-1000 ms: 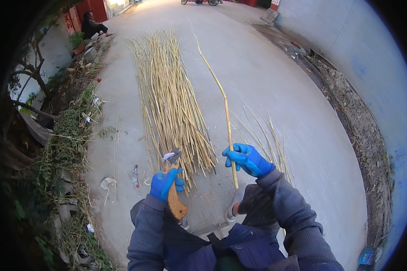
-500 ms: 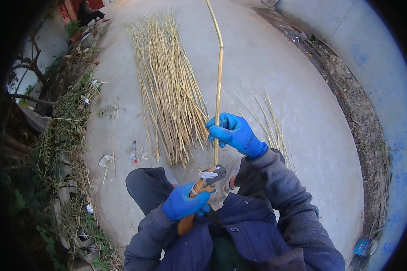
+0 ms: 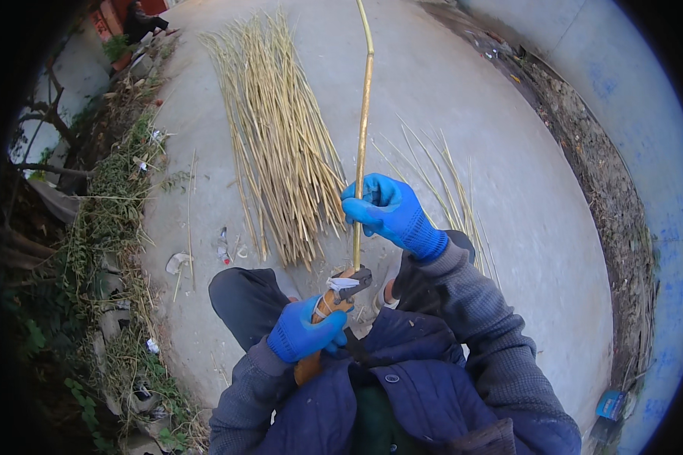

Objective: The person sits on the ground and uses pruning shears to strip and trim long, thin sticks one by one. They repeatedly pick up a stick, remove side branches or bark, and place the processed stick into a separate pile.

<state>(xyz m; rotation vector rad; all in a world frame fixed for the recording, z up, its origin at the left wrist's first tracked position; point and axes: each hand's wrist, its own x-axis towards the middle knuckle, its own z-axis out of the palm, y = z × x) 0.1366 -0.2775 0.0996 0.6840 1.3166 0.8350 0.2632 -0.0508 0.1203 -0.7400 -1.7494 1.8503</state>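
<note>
In my gloved right hand a long, thin, tan cane stalk is pinched between thumb and fingers. It stands nearly upright in the picture, with a bend near the top, and its upper end runs out of view. My gloved left hand is wrapped round the wooden handle of a tool with a dark metal head. White material is wrapped below that head. The stalk's lower end meets the metal head, or lies just in front of it; I cannot tell which. Both gloves are blue.
A large bundle of cane stalks lies on the concrete ground ahead. Several thinner stalks lie to the right. Weeds and rubble line the left; a pale wall bounds the right. A person sits far left.
The stalk has shifted slightly left and farther up the picture, and the tool's head has risen a little with it. Both hands keep their holds. The whole view has tilted slightly.
</note>
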